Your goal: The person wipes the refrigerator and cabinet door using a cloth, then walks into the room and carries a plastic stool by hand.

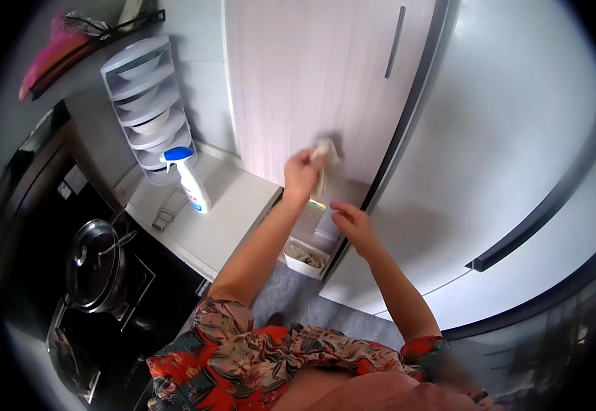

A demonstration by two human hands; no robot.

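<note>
A pale, crumpled cloth hangs from the closed fingers of my left hand, in front of the light wood-grain cabinet door; it is partly blurred. My right hand is lower and to the right, its fingers apart and nothing visible in them. Between and below the hands is a white box-like item with a green and yellow edge near it. On the floor under them stands a white bin with crumpled pale material inside.
A spray bottle with a blue head stands on the white counter, beside a wire rack and a tiered dish holder. A lidded pot sits on the black stove at left. The large white fridge fills the right side.
</note>
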